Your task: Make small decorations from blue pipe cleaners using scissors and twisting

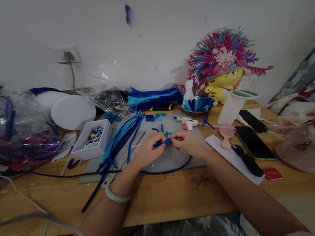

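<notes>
At frame centre, the left hand (148, 149) and right hand (186, 141) together pinched a small twisted blue pipe-cleaner piece (163, 143) over the grey mat (169, 159).

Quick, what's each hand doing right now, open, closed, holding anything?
Left hand: closed, pinching one end of the small blue pipe-cleaner piece.
Right hand: closed, pinching the other end of the same piece.

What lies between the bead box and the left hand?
In the head view, blue pipe cleaners and a ruler lie between bead box and left hand.
</notes>
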Available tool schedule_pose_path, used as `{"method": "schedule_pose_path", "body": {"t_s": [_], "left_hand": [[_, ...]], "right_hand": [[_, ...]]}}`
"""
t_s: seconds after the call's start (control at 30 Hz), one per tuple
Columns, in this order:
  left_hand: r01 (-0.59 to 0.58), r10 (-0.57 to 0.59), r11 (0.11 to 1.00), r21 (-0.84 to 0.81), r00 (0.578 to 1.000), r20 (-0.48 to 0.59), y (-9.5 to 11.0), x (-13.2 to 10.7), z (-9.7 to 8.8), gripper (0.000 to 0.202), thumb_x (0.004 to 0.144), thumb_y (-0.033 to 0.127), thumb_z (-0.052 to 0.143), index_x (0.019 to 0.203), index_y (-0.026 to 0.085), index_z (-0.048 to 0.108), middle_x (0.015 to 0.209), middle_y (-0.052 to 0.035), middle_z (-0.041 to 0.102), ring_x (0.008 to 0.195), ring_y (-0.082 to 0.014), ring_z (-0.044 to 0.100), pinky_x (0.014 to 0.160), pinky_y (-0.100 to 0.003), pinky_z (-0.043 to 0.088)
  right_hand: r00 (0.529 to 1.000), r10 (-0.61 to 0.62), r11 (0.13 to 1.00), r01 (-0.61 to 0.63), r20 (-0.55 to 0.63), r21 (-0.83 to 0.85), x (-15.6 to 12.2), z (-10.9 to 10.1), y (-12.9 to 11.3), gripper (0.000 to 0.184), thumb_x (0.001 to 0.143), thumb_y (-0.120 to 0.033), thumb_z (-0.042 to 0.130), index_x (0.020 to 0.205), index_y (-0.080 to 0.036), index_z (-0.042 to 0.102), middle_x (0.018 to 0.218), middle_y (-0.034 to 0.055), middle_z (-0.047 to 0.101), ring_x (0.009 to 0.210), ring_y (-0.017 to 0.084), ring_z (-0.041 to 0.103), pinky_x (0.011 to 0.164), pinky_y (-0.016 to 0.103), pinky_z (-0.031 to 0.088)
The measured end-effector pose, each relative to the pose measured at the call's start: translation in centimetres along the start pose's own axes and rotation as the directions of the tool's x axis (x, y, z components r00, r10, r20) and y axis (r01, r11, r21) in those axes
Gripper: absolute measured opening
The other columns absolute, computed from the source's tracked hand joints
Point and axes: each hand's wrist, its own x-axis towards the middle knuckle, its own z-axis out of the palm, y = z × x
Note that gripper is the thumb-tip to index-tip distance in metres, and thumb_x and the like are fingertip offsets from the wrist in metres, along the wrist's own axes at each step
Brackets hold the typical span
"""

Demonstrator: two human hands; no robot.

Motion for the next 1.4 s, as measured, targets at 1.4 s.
{"method": "schedule_pose_path", "body": {"t_s": [1.4], "left_hand": [[0.066,-0.057,0.997,0.035,0.976,-0.211,-1.3,0.3,1.2,0.007,0.073,0.022,0.047,0.079,0.017,0.050,0.070,0.0013,0.051,0.064,-0.0107,0.049,0.062,-0.024,0.040]], "right_hand": [[0.990,-0.087,0.996,0.087,-0.109,-0.001,0.1,0.3,0.5,0.011,0.067,-0.025,0.050,0.071,-0.019,0.058,0.049,-0.0050,0.051,0.045,0.008,0.047,0.048,0.022,0.040]]}}
